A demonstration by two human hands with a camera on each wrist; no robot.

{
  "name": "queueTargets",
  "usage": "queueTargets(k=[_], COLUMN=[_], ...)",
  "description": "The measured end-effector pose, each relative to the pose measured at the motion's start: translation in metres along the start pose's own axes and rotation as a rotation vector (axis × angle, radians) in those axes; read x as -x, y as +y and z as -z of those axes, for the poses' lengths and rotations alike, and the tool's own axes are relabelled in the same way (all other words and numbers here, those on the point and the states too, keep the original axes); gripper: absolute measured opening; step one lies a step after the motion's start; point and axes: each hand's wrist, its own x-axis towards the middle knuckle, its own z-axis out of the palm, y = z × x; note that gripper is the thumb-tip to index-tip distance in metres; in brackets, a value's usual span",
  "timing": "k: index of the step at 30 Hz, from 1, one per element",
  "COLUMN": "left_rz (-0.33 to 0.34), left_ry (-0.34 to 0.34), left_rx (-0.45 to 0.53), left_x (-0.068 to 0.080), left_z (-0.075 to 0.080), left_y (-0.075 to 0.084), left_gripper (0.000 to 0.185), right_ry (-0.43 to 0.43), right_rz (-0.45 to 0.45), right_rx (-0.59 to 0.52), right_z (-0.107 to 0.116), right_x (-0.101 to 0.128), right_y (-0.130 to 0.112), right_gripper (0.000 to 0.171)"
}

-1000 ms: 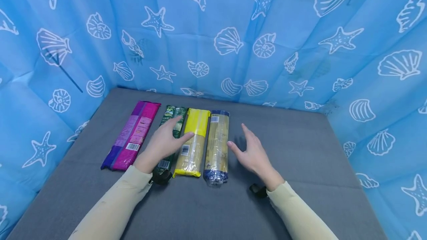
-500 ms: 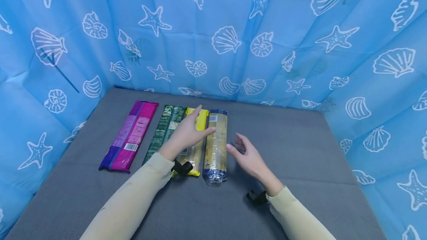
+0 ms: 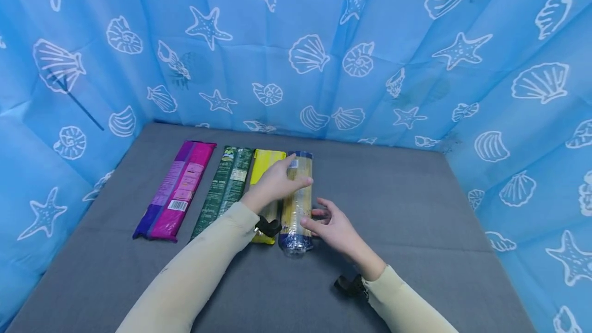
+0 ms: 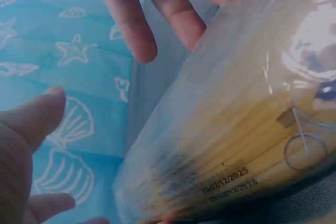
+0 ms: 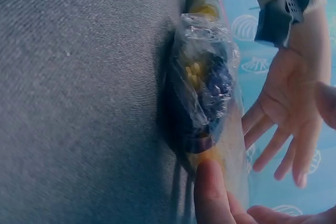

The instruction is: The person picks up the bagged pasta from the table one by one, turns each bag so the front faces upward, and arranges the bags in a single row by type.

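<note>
Spaghetti in a clear packet with blue ends [image 3: 297,204] lies lengthwise on the grey bench [image 3: 407,209], the rightmost of four long packets set side by side. At the far left lies a magenta and purple packet [image 3: 177,189], with a small gap to the dark green packet [image 3: 224,190] beside it, then a yellow packet [image 3: 265,179], partly hidden under the left forearm and touching the clear one. The left hand [image 3: 276,183] reaches across the yellow packet with its fingers straight and spread, hovering over the far half of the spaghetti packet; the right wrist view shows its palm open and apart from the wrapper [image 5: 207,103]. The right hand [image 3: 329,222] sits just right of the packet's near half, fingers loosely bent and parted, with its thumb [image 5: 212,190] against the side of the wrapper; it grips nothing. In the left wrist view the strands and a printed date show through the clear film [image 4: 247,129], with the right hand's fingertips [image 4: 142,45] just beyond it. Blue cloth printed with white shells and starfish [image 3: 416,55] walls in the bench behind and on both sides.
</note>
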Motion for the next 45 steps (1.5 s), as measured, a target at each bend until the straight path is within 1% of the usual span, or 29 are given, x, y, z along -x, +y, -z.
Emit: queueTargets(k=[3, 5, 7, 9, 13, 16, 19, 23, 26, 30, 32, 37, 42, 45], left_rz=[0.007, 0.004, -0.001, -0.008, -0.010, -0.002, -0.007, -0.010, -0.002, 0.019, 0.028, 0.041, 0.044, 0.042], left_ry=[-0.010, -0.022, -0.041, -0.056, -0.053, -0.048, -0.061, -0.078, -0.083, -0.093, -0.101, -0.104, -0.108, -0.115], left_rx=[-0.018, -0.051, -0.104, -0.177, -0.300, -0.317, -0.307, -0.269, -0.238, -0.206, -0.195, -0.153, -0.016, 0.060], left_x=[-0.004, -0.005, -0.006, -0.006, -0.004, -0.003, -0.003, -0.005, -0.006, -0.006, -0.005, -0.003, -0.002, -0.002], left_z=[-0.004, -0.007, -0.010, -0.014, -0.019, -0.020, -0.020, -0.019, -0.018, -0.018, -0.019, -0.019, -0.017, -0.017], left_y=[0.000, 0.001, 0.002, 0.002, 0.002, 0.003, 0.003, 0.002, 0.003, 0.003, 0.003, 0.001, -0.003, -0.006], left_gripper=[0.099, 0.093, 0.088, 0.082, 0.073, 0.071, 0.073, 0.075, 0.076, 0.076, 0.076, 0.077, 0.077, 0.077], right_ry=[0.017, 0.037, 0.046, 0.052, 0.059, 0.072, 0.074, 0.073, 0.074, 0.075, 0.073, 0.083, 0.089, 0.080], right_rz=[-0.012, -0.023, -0.022, -0.019, 0.009, 0.019, 0.021, -0.005, -0.038, -0.078, -0.086, -0.052, -0.014, -0.004], right_rx=[0.053, 0.105, 0.151, 0.176, 0.169, 0.161, 0.153, 0.098, 0.060, 0.065, 0.067, 0.059, 0.040, -0.020], right_z=[-0.003, -0.004, -0.007, -0.010, -0.015, -0.019, -0.020, -0.019, -0.017, -0.015, -0.015, -0.019, -0.022, -0.024], right_x=[-0.001, -0.002, -0.002, -0.003, -0.006, -0.007, -0.007, -0.009, -0.011, -0.014, -0.014, -0.013, -0.010, -0.009], right_y=[0.003, 0.006, 0.010, 0.012, 0.014, 0.012, 0.010, 0.007, 0.007, 0.005, 0.004, 0.002, 0.001, -0.001], right_gripper=[0.086, 0.087, 0.087, 0.086, 0.081, 0.076, 0.072, 0.066, 0.057, 0.044, 0.041, 0.043, 0.045, 0.049])
